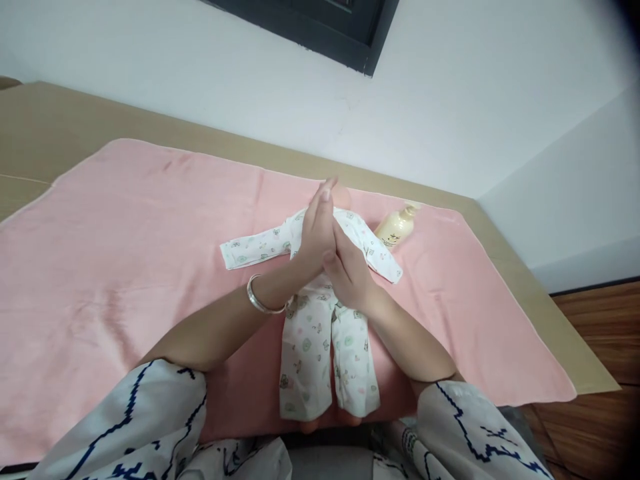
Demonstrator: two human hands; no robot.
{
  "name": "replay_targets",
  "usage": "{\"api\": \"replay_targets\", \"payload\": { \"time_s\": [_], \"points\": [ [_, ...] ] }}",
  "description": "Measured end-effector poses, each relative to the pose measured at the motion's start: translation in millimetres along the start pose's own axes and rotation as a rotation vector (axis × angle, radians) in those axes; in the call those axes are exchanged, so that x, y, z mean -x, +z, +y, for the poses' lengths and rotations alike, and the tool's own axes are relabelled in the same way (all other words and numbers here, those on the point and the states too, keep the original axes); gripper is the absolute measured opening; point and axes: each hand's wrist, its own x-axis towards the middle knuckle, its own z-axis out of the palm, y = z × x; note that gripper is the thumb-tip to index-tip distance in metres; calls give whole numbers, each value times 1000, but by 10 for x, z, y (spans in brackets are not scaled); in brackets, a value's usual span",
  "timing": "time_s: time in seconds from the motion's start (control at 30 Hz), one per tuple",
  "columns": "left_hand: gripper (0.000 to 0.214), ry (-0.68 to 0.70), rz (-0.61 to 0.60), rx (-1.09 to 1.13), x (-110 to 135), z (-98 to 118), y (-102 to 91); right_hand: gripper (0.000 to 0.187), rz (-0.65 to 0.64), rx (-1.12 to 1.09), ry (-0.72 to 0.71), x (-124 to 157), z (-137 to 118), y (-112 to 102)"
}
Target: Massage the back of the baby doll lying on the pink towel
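My left hand and my right hand are pressed palm to palm, fingers stretched out and pointing away from me. No object shows between the palms. Below them a baby doll lies on its back in white printed pajamas, its head partly hidden behind my fingers. One sleeve reaches out to the left and the other slants down to the right. The doll's feet poke out of the trouser legs at the near edge. Close to the right sleeve, a cream-coloured pump bottle lies tilted on the blanket.
A pink blanket covers much of the light wooden table. Behind the table is a white wall with a dark-framed window. Brown wooden panelling stands at the right, beyond the table's edge.
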Motion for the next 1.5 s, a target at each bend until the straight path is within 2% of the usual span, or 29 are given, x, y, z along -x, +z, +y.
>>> {"api": "replay_targets", "payload": {
  "time_s": [0.03, 0.17, 0.23, 0.3, 0.4, 0.5, 0.57, 0.6, 0.67, 0.73, 0.8, 0.87, 0.93, 1.03, 1.1, 1.17, 1.23, 1.3, 1.4, 1.5],
  "points": [
    [46, -84, 48, 21, -106, -174, 34, 78, -12, -18, 16, -73, 87, 12],
    [38, -126, 160, -23, -427, -759, 66, 67, -151, 103, 67, -257, 500, 69],
    [40, -151, 198, -55, -484, -915, 47, 61, -200, 183, 36, -307, 703, 66],
    [38, -145, 215, -37, -476, -981, 35, 57, -218, 236, -1, -348, 867, 41],
    [29, -89, 227, 11, -412, -992, 53, 55, -185, 285, 54, -376, 971, 22],
    [29, -78, 238, 37, -400, -992, 82, 67, -78, 418, 285, -309, 853, 105],
    [30, -134, 244, 90, -457, -999, 81, 75, -13, 530, 420, -226, 699, 201],
    [30, -186, 244, 131, -502, -1003, 70, 74, -11, 567, 424, -190, 627, 244],
    [32, -311, 228, 222, -604, -1008, 31, 65, -87, 582, 295, -158, 547, 283],
    [34, -410, 210, 295, -685, -1008, -18, 55, -207, 524, 97, -196, 585, 242],
    [35, -438, 195, 336, -722, -1003, -55, 49, -259, 443, 14, -277, 717, 147],
    [35, -433, 189, 359, -720, -999, -66, 49, -206, 392, 80, -346, 853, 67],
    [35, -433, 187, 365, -703, -1000, -56, 56, -108, 419, 222, -356, 895, 63],
    [34, -432, 197, 350, -692, -1009, -34, 67, 29, 581, 401, -260, 732, 205],
    [34, -436, 197, 346, -694, -1011, -32, 64, 4, 622, 354, -185, 575, 310],
    [36, -444, 185, 344, -695, -1008, -40, 56, -112, 581, 214, -165, 503, 339],
    [37, -437, 169, 342, -690, -1000, -50, 50, -211, 498, 102, -214, 574, 271],
    [36, -415, 159, 350, -684, -991, -54, 49, -211, 415, 100, -298, 756, 146],
    [36, -397, 153, 369, -678, -985, -44, 56, -83, 366, 285, -379, 995, 2],
    [35, -394, 151, 344, -663, -991, -23, 62, 15, 465, 467, -310, 911, 50]
  ]
}}
